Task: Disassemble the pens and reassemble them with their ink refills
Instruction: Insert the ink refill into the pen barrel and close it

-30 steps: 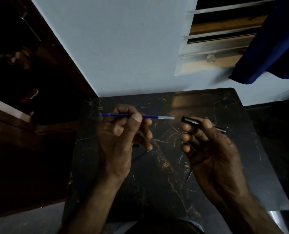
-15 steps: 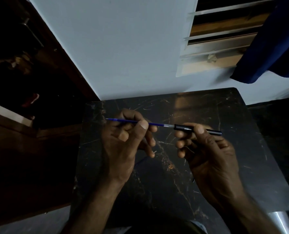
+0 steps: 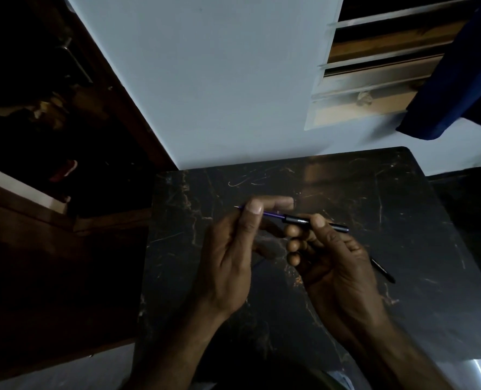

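Note:
My left hand [image 3: 230, 257] pinches a thin blue ink refill [image 3: 273, 214] between thumb and forefinger. Most of the refill sits inside a black pen barrel [image 3: 316, 223], which my right hand [image 3: 332, 260] grips near its open end. Only a short blue stretch shows between my two hands, and the refill's tip pokes out left of my left thumb. Both hands hover over the dark marble table [image 3: 374, 192]. Another black pen part [image 3: 382, 270] lies on the table, right of my right hand. A thin blue piece [image 3: 257, 263] shows under my left hand.
A pale wall rises behind the table. Dark wooden furniture [image 3: 50, 249] stands close on the left. A louvred window [image 3: 374, 80] and a blue curtain [image 3: 458, 80] are at the upper right. The table's right edge drops to a dark floor.
The refill has slid far into the black barrel, from apart to mostly inserted. My hands have come together, left moving right. The camera view has shifted slightly.

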`<state>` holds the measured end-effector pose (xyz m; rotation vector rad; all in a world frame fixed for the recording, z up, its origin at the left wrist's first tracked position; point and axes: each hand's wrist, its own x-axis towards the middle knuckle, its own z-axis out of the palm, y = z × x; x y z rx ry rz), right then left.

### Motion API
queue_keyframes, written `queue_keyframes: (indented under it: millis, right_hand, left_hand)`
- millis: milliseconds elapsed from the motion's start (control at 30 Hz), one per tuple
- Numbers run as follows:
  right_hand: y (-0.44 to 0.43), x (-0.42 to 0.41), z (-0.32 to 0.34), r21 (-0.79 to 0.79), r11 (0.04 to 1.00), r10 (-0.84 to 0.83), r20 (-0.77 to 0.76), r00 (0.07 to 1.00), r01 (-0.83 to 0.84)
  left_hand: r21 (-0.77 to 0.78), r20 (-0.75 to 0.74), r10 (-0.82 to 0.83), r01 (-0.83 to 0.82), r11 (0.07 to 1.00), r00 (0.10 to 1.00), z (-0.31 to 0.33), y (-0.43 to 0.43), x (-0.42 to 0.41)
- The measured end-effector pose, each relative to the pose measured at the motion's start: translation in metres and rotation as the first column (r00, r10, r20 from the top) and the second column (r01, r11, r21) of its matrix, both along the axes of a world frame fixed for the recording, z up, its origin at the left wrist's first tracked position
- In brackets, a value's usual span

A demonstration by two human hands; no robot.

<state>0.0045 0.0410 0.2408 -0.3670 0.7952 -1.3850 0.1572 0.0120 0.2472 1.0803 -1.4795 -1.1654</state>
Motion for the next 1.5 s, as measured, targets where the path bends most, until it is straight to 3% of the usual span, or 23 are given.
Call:
queue_keyframes:
  millis: [167,333,400,467,500,567,667,733,833,933,1133,1200,1233,1333,1433,1500]
  right_hand:
    - [0.000,0.009,-0.010,0.026,0.999,0.022,0.046,0.999,-0.024]
    - [-0.002,0.027,-0.012,0.072,0.997,0.019,0.121,0.992,-0.028]
    - [-0.002,0.031,-0.011,0.120,0.993,-0.014,0.175,0.984,-0.007]
    - [0.002,0.029,-0.012,0.151,0.988,-0.062,0.191,0.980,0.033]
    - [0.005,0.027,-0.014,0.163,0.985,-0.084,0.183,0.979,0.054]
    - [0.013,0.020,-0.018,0.198,0.976,-0.124,0.158,0.980,0.092]
    - [0.029,0.010,-0.023,0.246,0.958,-0.188,0.142,0.972,0.149]
    - [0.040,0.005,-0.025,0.249,0.951,-0.213,0.111,0.971,0.180]
    - [0.055,0.004,-0.027,0.260,0.942,-0.243,0.088,0.966,0.214]
    - [0.068,0.005,-0.028,0.285,0.925,-0.283,0.081,0.956,0.250]
    - [0.081,0.006,-0.024,0.283,0.915,-0.313,0.054,0.948,0.286]
    - [0.082,0.007,-0.021,0.271,0.918,-0.312,0.038,0.949,0.291]
    - [0.082,0.008,-0.020,0.262,0.920,-0.310,0.033,0.950,0.291]
    - [0.078,0.009,-0.016,0.220,0.928,-0.307,0.003,0.952,0.299]
    - [0.072,0.013,-0.011,0.178,0.940,-0.290,-0.023,0.957,0.290]
    - [0.065,0.018,-0.006,0.147,0.949,-0.277,-0.033,0.960,0.279]
  left_hand:
    - [-0.016,0.068,-0.050,0.051,0.999,0.996,-0.012,0.000,0.005]
    - [0.032,0.064,-0.228,0.226,0.974,0.972,-0.017,0.004,0.023]
    - [0.041,-0.047,-0.125,0.127,0.991,0.991,-0.027,-0.002,0.037]
    - [0.087,-0.130,0.099,-0.088,0.992,0.987,-0.049,-0.016,0.057]
    - [0.100,-0.096,0.208,-0.198,0.975,0.974,-0.065,-0.024,0.067]
    - [0.123,0.110,0.318,-0.331,0.936,0.942,-0.112,-0.038,0.086]
    - [0.243,0.464,0.164,-0.303,0.921,0.870,-0.187,-0.049,0.100]
    - [0.285,0.619,0.034,-0.265,0.921,0.784,-0.225,-0.052,0.101]
    - [0.341,0.723,-0.077,-0.258,0.904,0.687,-0.258,-0.057,0.095]
    - [0.277,0.790,-0.062,-0.264,0.924,0.611,-0.271,-0.063,0.085]
    - [0.265,0.825,-0.057,-0.296,0.918,0.562,-0.275,-0.069,0.084]
    - [0.328,0.772,-0.034,-0.351,0.877,0.635,-0.268,-0.067,0.091]
    - [0.385,0.694,-0.004,-0.366,0.847,0.720,-0.260,-0.066,0.093]
    - [0.438,0.321,0.126,-0.265,0.859,0.939,-0.209,-0.052,0.093]
    - [0.386,-0.073,0.119,-0.082,0.919,0.990,-0.137,-0.029,0.086]
    - [0.295,-0.204,0.040,0.022,0.955,0.978,-0.097,-0.014,0.082]
